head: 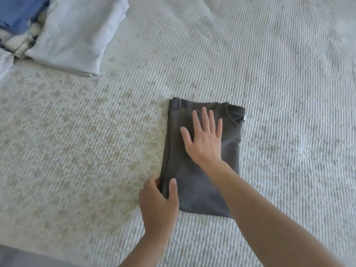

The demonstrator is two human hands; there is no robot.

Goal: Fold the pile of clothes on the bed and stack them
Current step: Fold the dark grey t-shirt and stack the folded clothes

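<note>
A dark grey T-shirt (194, 187) lies folded into a narrow rectangle in the middle of the white ribbed bedspread (269, 64), collar at its far right corner. My right hand (203, 135) rests flat on its upper half, fingers spread. My left hand (158, 203) grips the near left edge of the shirt, thumb on top and fingers tucked under the fold. A folded pale blue garment (77, 33) lies at the far left, with a blue garment (19, 12) and a striped one (23, 45) beside it.
The bed's near edge shows at the bottom left corner, with grey floor (23, 257) beyond it. A bit of pale cloth (4, 62) pokes in at the left border.
</note>
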